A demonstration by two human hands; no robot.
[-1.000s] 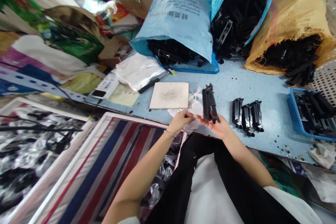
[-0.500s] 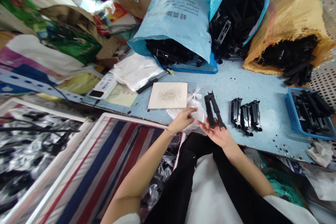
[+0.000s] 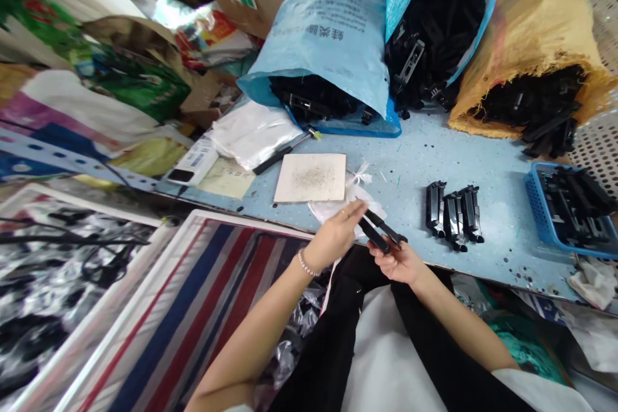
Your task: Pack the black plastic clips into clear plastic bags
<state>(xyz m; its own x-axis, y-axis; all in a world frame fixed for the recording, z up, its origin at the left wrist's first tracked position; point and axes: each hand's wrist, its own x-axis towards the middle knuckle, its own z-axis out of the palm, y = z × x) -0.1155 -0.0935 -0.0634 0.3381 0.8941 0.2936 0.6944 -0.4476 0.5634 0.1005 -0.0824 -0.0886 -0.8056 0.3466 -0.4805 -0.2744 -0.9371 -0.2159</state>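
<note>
My right hand (image 3: 398, 262) grips a long black plastic part (image 3: 383, 230) at the near edge of the light blue table (image 3: 487, 161), its fingers curled round the part's lower end. My left hand (image 3: 335, 235) has come up against the part's left end, fingers closed on it, a ring on one finger and a bracelet at the wrist. Under both hands lies a small clear plastic bag (image 3: 355, 196). Three finished black parts (image 3: 452, 207) lie side by side just right of my hands.
A white square board (image 3: 311, 177) with small specks lies left of the bag. Blue sacks (image 3: 333, 32) and a yellow sack (image 3: 535, 32) spill black parts at the back. A blue basket (image 3: 570, 209) of parts stands at right. A striped sack (image 3: 193, 309) is at lower left.
The black part stood upright in my right hand; it has tipped down and leftward toward the table edge. My left hand left the clear bag and closed on the part's left end.
</note>
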